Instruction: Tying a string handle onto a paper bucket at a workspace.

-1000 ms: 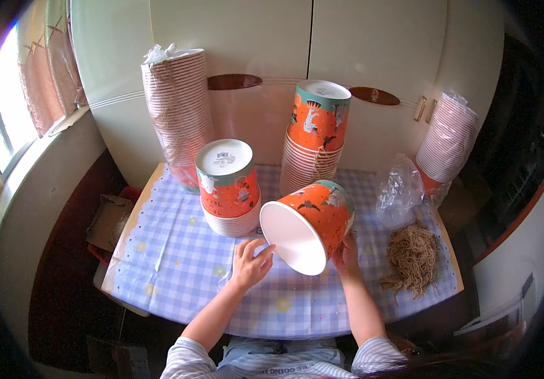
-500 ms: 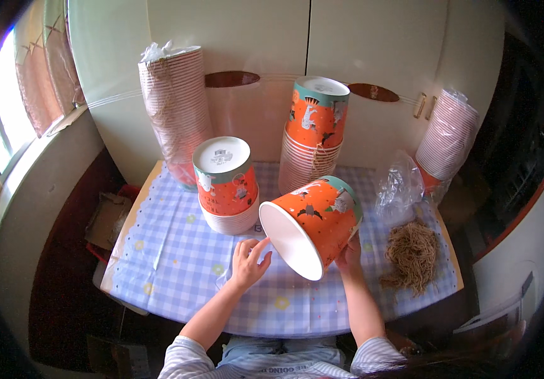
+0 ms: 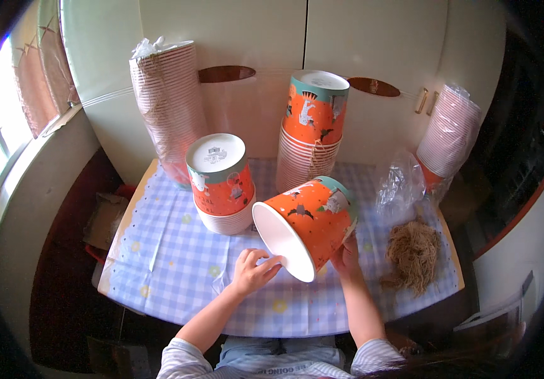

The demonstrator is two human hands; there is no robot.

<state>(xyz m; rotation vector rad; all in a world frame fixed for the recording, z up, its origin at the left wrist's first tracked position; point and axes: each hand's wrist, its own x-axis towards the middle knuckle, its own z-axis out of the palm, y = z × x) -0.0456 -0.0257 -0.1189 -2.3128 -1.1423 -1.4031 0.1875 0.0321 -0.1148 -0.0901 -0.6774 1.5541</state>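
Observation:
A large orange paper bucket [image 3: 313, 218] with a green base band and printed animals is tilted on its side above the table, its white mouth facing left and toward me. My right hand [image 3: 346, 258] holds it from beneath, near the base, with the fingers partly hidden behind it. At the near lower rim, the fingertips of my left hand [image 3: 256, 273] pinch the edge. Just left of it, a short stack of upside-down paper buckets [image 3: 221, 189] stands on the checked tablecloth [image 3: 177, 265]. Behind it rises a taller upside-down bucket stack [image 3: 310, 151].
Tall plastic-wrapped bucket stacks stand at the back left [image 3: 171, 107] and back right [image 3: 449, 132]. A crumpled clear plastic bag [image 3: 400, 186] lies on the right, behind a bundle of brown twine [image 3: 414, 256]. Pale cabinet doors [image 3: 247, 35] close off the far side.
My left hand has moved right, and its fingertips have come onto the bucket's rim. The held bucket has shifted slightly left, still in my right hand.

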